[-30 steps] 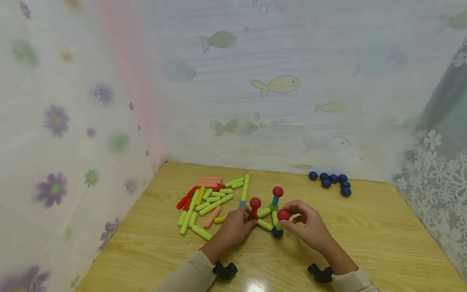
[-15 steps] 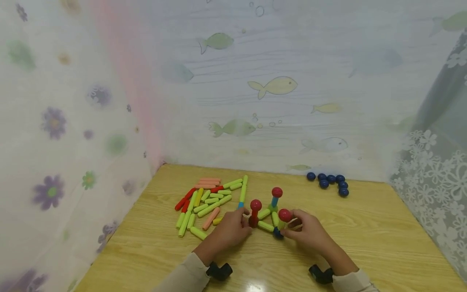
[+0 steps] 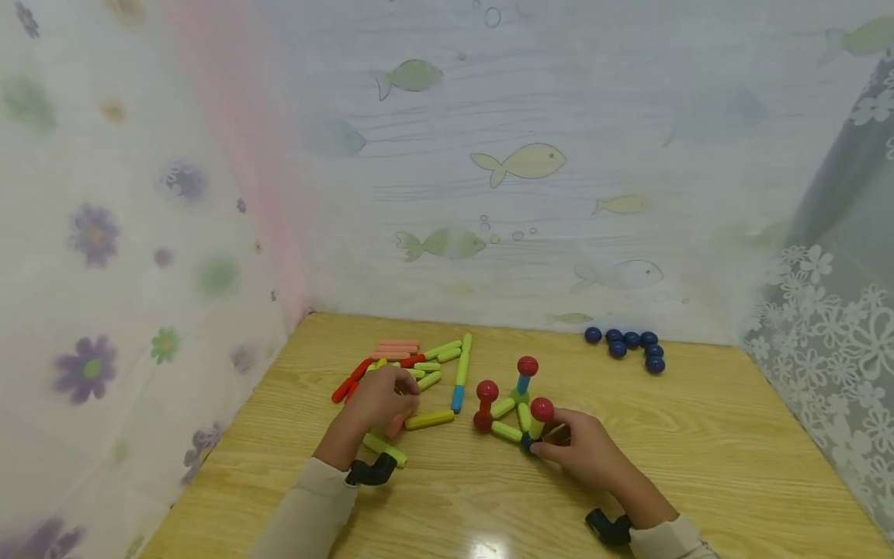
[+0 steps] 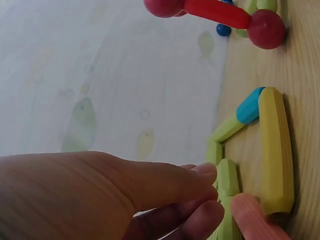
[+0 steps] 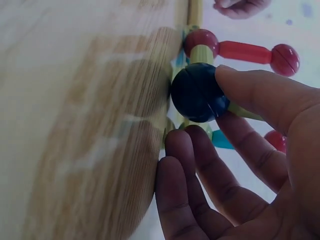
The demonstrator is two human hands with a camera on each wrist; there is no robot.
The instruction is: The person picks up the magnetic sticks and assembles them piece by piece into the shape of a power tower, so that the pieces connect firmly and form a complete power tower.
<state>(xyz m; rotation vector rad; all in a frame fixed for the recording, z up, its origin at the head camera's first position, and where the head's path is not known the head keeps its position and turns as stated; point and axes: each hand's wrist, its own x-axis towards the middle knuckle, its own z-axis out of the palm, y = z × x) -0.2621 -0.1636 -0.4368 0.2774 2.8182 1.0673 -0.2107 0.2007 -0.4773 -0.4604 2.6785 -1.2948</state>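
Observation:
On the table stands a frame of magnetic rods and balls (image 3: 506, 432): lime rods form a triangle at its base, and three uprights carry red balls (image 3: 541, 409). At its near corner my right hand (image 3: 583, 446) pinches the dark blue ball (image 5: 197, 92) between thumb and index finger, the other fingers resting by the tabletop. Over the loose rods at left hovers my left hand (image 3: 380, 400), fingers loosely bent and nothing visible in them. A yellow rod (image 4: 276, 150), a salmon rod (image 4: 252, 217) and lime rods (image 4: 228, 177) lie close by its fingertips.
Salmon rods (image 3: 394, 355), red rods (image 3: 351, 380) and a lime rod (image 3: 464, 357) joined to a blue rod (image 3: 457, 398) lie around the left hand. Several dark blue balls (image 3: 632, 339) sit at the back right. Patterned cloth (image 3: 419, 155) hangs behind the table.
My left hand has left the red upright's corner and moved left over the rods. My right hand has slid down from the red ball at the top to the dark blue ball.

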